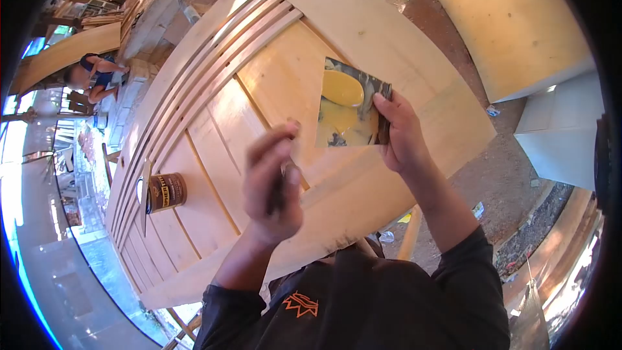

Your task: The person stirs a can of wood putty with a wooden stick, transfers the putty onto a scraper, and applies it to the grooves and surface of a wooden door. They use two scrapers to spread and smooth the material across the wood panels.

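My right hand (403, 128) pinches a thin flat board (383, 131) by its right edge, thumb on top. Yellow paste (342, 89) lies on that board in a thick oval mound, with thinner smears below it and dark stains around. My left hand (272, 185) is raised just left of the board, blurred by motion. Its fingers curl around something dark and thin that I cannot make out. Beneath both hands spreads a pale wooden door panel (259, 84) with grooves and raised strips. A brown labelled can (167, 192) stands on the panel at the left, a flat piece across its top.
A yellowish wooden panel (512, 19) and a pale box-like piece (562, 131) stand at the right on dirt ground. At the far left a person (97, 78) sits low near stacked blocks and timber. A wooden leg (409, 233) shows below the door panel's near edge.
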### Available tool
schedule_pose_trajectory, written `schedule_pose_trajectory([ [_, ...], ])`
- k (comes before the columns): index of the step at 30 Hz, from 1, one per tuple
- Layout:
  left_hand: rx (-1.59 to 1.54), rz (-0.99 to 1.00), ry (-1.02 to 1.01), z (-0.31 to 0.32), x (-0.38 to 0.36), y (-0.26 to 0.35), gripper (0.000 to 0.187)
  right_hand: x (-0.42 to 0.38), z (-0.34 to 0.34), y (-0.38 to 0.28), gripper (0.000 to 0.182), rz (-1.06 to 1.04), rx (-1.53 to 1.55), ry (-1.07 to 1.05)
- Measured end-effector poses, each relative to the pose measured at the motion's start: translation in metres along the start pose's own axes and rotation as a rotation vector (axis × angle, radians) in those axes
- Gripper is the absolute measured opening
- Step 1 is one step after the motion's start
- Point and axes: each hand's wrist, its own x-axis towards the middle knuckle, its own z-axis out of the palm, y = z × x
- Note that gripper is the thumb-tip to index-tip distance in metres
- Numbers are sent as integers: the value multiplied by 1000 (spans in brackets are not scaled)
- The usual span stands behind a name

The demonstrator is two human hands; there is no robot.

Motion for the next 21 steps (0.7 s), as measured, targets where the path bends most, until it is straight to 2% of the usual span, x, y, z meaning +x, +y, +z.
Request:
schedule_pose_trajectory([
  [1,-41,179,-97,2,5,2,37,-6,4,2,27,-2,29,18],
  [3,-23,265,-205,1,-4,-1,46,-17,10,3,27,-8,19,-31],
  [6,54,379,-260,-8,-10,-5,51,-33,22,1,27,-29,-15,-63],
  [9,68,318,-216,-14,-26,-33,54,-47,30,3,27,-68,-34,-60],
  [10,62,225,-212,-14,-35,-45,58,-51,30,5,27,-95,-38,-43],
  [13,221,40,-382,-33,-43,-57,64,-70,42,5,27,-162,-50,-52],
  [15,140,-19,-215,-48,-33,-34,61,-75,45,9,27,-195,-45,-44],
  [17,5,108,-154,-54,-26,-7,48,-76,41,18,27,-186,-45,-14],
  [19,-139,242,-204,-48,-39,-6,55,-84,54,26,27,-180,-96,30],
  [21,-21,314,-208,-45,-54,-22,52,-89,63,31,28,-173,-104,30],
])
